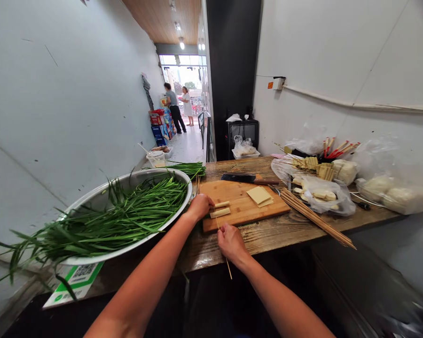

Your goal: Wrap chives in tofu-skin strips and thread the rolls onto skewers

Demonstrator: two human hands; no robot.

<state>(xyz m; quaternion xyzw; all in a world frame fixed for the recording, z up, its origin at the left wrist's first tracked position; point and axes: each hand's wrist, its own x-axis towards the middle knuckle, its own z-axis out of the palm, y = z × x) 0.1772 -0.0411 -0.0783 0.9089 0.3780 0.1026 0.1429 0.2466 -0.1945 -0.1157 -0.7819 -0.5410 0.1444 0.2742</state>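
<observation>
My right hand [231, 242] is closed around a thin bamboo skewer [229, 269]. Its tip reaches the nearer of two pale rolls [220, 213], which look like rolled tofu sheet. At the left end of the farther roll [222, 204], my left hand [199, 207] has its fingers curled and pressed on it; the fingertips are partly hidden. Both rolls lie on a wooden cutting board [239, 218]. A small stack of square tofu sheets [259, 196] sits on the board's right side. Behind it lies a knife [240, 178] with a dark blade and wooden handle.
On the left, a large metal basin [188, 190] is heaped with green chives [127, 211]. A bundle of skewers [315, 218] juts past the table's front edge at right. Beyond it are plastic bags [326, 199] and skewered rolls [325, 171]. Two people stand far back near the doorway.
</observation>
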